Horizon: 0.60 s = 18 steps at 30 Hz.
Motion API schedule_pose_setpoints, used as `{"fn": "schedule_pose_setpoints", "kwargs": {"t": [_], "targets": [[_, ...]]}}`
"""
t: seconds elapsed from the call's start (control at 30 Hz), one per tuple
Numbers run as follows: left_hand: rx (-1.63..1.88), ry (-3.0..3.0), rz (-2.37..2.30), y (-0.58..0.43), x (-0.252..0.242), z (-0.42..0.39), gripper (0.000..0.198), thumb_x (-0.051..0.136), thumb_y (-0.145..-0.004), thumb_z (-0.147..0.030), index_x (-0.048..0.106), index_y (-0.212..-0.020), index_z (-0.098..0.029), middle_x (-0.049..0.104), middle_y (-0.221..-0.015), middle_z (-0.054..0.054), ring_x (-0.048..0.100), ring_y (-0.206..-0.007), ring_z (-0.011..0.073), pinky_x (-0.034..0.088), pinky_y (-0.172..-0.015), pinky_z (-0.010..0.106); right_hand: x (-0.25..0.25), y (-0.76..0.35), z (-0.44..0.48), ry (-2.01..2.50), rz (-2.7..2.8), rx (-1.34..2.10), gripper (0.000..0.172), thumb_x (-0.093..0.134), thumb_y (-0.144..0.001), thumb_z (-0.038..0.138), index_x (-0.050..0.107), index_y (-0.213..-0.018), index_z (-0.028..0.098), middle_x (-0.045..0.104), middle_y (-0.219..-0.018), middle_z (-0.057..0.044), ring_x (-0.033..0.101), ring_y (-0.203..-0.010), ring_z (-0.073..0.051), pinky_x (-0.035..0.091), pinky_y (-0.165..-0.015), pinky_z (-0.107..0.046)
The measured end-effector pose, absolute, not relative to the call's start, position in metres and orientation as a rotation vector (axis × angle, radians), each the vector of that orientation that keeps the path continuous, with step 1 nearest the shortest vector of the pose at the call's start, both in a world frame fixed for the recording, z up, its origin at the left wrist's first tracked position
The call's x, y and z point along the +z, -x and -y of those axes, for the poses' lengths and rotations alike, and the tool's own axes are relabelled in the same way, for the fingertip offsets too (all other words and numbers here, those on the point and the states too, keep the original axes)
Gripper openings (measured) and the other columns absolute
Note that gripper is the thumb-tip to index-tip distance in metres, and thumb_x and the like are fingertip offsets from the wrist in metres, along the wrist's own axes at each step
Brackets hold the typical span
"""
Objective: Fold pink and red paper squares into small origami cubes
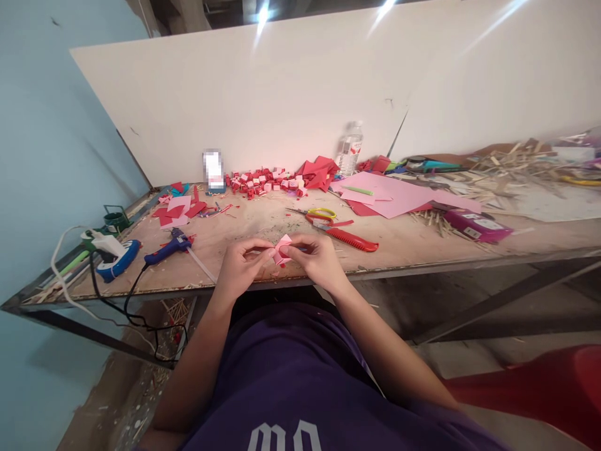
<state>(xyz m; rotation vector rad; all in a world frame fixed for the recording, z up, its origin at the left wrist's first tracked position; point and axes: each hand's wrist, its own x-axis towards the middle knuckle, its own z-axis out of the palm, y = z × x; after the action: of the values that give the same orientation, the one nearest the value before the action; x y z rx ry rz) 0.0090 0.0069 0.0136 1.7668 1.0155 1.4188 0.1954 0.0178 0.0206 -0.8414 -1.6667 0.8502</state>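
Observation:
A small folded piece of pink paper (283, 249) is held between both my hands, just above the table's front edge. My left hand (247, 262) pinches its left side between thumb and fingertips. On the other side, my right hand (317, 255) grips it, with the thumb pressed on its face. Behind the hands lie yellow-and-red-handled scissors (322, 216) and a red utility knife (352, 239). Farther back is a heap of small red and pink folded paper cubes (265, 181).
To the left lie a blue glue gun (169, 246), a blue-and-white power strip (117, 260) with cables, and paper scraps (178, 210). A phone (215, 172) and a water bottle (350, 148) stand by the white board (282, 94). Pink sheets (404, 191) and wooden sticks (521, 163) spread rightward.

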Motion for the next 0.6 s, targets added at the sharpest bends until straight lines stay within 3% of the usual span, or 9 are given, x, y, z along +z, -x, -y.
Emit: {"fn": "schedule_pose_setpoints", "kwargs": {"t": [0.17, 0.3, 0.6], "targets": [[1.31, -1.762, -1.022, -0.0077, 0.015, -0.0067, 0.019, 0.074, -0.082, -0.033, 0.077, -0.089, -0.016, 0.078, -0.092, 0.007, 0.073, -0.088, 0.0225, 0.058, -0.075, 0.028, 0.0203, -0.1951, -0.0183, 0.87, 1.702, 0.84, 0.012, 0.075, -0.081, 0.028, 0.08, -0.081, 0.017, 0.078, -0.083, -0.006, 0.071, -0.077, -0.021, 0.053, -0.072, -0.03], [1.381, -1.683, -1.026, -0.008, 0.0132, -0.0078, 0.019, 0.075, -0.081, -0.033, 0.076, -0.088, -0.016, 0.078, -0.089, 0.006, 0.074, -0.085, 0.0216, 0.058, -0.077, 0.029, 0.022, -0.198, -0.0196, 0.82, 1.605, 1.025, 0.016, 0.078, -0.078, 0.032, 0.081, -0.085, 0.018, 0.079, -0.09, -0.006, 0.071, -0.083, -0.022, 0.056, -0.08, -0.033], [1.465, -1.621, -0.998, -0.0078, 0.0118, -0.0079, 0.02, 0.075, -0.081, -0.034, 0.078, -0.091, -0.016, 0.08, -0.093, 0.006, 0.075, -0.086, 0.0225, 0.06, -0.077, 0.03, 0.0253, -0.1976, -0.0221, 0.818, 1.397, 1.372, 0.023, 0.087, -0.068, 0.034, 0.081, -0.082, 0.017, 0.077, -0.081, -0.006, 0.07, -0.072, -0.02, 0.061, -0.07, -0.033]]}}
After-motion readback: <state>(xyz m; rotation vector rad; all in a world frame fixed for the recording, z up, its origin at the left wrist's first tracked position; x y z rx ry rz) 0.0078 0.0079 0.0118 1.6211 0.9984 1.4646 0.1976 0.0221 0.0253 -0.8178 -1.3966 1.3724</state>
